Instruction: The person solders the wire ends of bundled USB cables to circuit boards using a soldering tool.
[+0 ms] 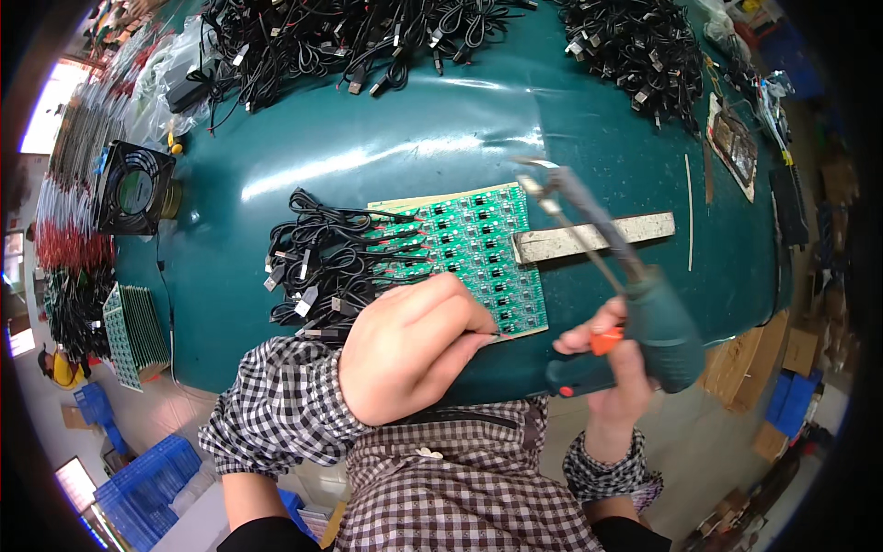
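Note:
My left hand (405, 345) is closed in a pinch at the near edge of a green circuit board panel (497, 230). Between its fingertips is a thin wire end, barely visible by the board's near corner. Black USB cables (322, 239) lie bundled left of the panel, several with red wire ends along its rows. My right hand (618, 373) grips a dark green soldering gun (670, 331) with an orange trigger, a finger and thumb near that trigger. The gun's long tip points up and left, above a flat pale bar (607, 235) whose left end meets the panel's right edge.
Heaps of black cables (368, 37) cover the far side of the green table (368, 138). A small black fan (136, 189) stands at the left, near stacked green boards (136, 336). At the right lie a thin white stick (689, 212) and a stained tray (733, 147).

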{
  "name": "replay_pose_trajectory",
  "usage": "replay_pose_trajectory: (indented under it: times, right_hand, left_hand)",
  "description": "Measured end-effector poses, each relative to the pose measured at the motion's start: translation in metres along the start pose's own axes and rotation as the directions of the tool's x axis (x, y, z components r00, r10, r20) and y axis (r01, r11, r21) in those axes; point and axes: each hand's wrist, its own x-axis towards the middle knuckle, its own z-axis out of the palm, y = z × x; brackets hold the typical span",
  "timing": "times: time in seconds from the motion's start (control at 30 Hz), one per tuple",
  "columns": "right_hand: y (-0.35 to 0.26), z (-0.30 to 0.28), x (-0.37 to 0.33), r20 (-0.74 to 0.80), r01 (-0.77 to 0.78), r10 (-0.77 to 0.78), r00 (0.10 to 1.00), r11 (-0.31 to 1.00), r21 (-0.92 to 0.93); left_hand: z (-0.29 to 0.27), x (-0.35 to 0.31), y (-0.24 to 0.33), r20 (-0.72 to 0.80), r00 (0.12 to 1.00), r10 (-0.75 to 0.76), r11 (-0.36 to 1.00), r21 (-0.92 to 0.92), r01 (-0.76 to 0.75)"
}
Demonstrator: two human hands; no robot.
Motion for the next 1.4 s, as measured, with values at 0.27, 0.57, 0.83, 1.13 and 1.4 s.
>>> replay_pose_trajectory:
  times: [0.27,0.57,0.83,1.13,1.4]
  right_hand:
    - [-0.004,0.037,0.003,0.075,-0.126,0.147,0.986,0.964,-0.235]
    - [0.007,0.026,-0.007,0.117,0.065,0.024,0.993,0.711,-0.7]
    - [-0.023,0.005,-0.015,-0.131,-0.071,0.035,0.991,0.957,-0.281]
    - [-0.033,-0.027,-0.04,-0.079,-0.064,0.041,0.996,0.943,-0.327]
    - [-0.049,-0.03,-0.052,-0.19,-0.256,0.19,0.963,0.866,-0.43]
  left_hand:
    - [0.005,-0.007,0.002,-0.033,0.989,0.146,0.989,-0.023,-0.146]
    - [-0.012,-0.014,0.018,0.031,0.999,0.035,0.991,0.128,-0.039]
    - [-0.034,-0.001,0.007,0.186,0.98,0.067,0.901,0.412,-0.139]
    - [-0.002,0.018,-0.022,0.243,0.966,-0.091,0.968,0.248,0.029]
    - [-0.004,0.026,-0.026,0.288,0.933,-0.215,0.965,0.209,0.158]
